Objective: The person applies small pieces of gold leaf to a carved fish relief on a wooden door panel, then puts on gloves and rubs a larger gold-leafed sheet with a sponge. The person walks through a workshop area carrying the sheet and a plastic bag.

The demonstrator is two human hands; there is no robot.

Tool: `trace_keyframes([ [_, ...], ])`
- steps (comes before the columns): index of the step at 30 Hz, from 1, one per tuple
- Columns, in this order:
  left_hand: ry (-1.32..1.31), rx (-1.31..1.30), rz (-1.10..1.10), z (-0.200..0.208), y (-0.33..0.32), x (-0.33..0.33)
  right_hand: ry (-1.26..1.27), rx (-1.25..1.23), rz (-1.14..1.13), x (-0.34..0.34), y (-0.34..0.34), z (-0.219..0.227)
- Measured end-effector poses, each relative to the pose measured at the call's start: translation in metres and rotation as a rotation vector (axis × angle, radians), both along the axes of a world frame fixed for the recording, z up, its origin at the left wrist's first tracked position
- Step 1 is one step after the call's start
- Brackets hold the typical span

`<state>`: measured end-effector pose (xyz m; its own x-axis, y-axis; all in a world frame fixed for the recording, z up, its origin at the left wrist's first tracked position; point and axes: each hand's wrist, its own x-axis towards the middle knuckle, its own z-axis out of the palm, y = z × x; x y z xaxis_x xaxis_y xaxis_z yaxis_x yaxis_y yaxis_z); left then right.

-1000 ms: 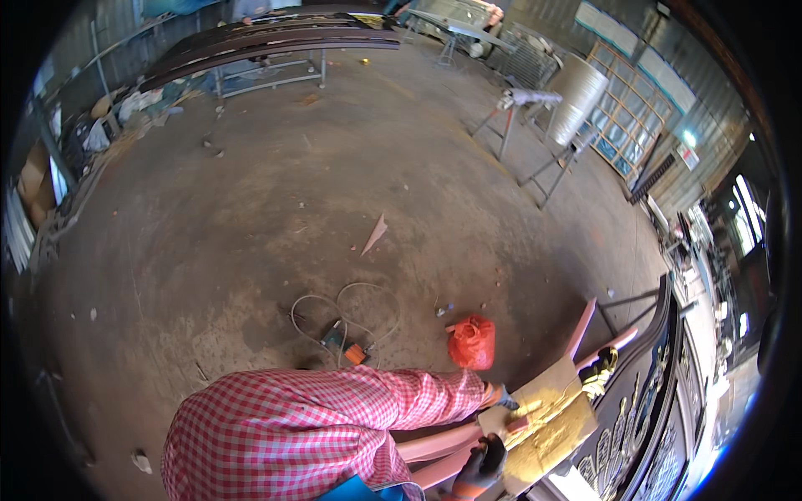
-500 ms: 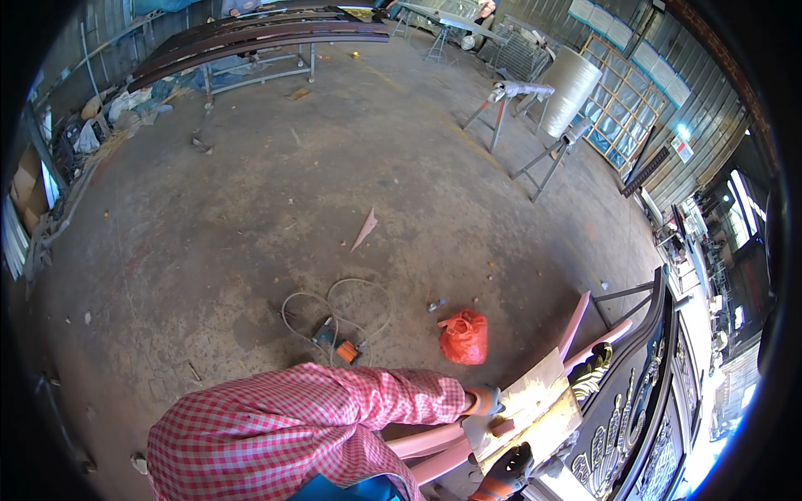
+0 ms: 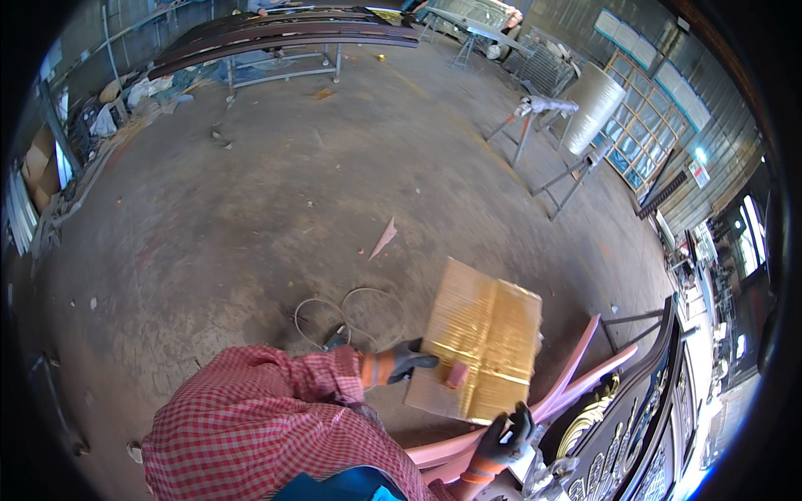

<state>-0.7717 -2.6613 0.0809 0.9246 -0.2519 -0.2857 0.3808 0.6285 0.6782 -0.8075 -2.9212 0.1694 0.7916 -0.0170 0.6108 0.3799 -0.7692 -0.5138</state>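
A flat sheet of cardboard [image 3: 484, 334], smeared with gold paint, is held up in front of me. My left hand [image 3: 409, 363], in a dark glove with an orange cuff below a red checked sleeve, grips its left edge. A small pink thing [image 3: 456, 374] lies against the sheet beside that hand; what it is I cannot tell. My right hand [image 3: 504, 434], gloved the same way, grips the sheet's lower edge with fingers curled up around it.
A black gate with gold ornament [image 3: 626, 434] and a pink metal frame [image 3: 576, 376] lie at lower right. A coiled cable [image 3: 342, 313] and a pink scrap [image 3: 384, 238] lie on the concrete floor. Sawhorses [image 3: 535, 108] and long dark beams [image 3: 284, 33] stand farther back.
The cardboard has been lifted from low beside the gate to in front of me, now hiding the red thing on the floor. My left hand moved up with it.
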Motion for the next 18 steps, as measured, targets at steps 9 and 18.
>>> trace_keyframes([
  [9, -0.182, 0.006, 0.294, -0.016, 0.249, -0.059, 0.039, -0.236, 0.448, 0.06, 0.274, -0.014],
  [18, -0.186, -0.005, 0.61, -0.01, 0.447, -0.087, 0.161, -0.44, 0.741, 0.072, 0.548, -0.025],
])
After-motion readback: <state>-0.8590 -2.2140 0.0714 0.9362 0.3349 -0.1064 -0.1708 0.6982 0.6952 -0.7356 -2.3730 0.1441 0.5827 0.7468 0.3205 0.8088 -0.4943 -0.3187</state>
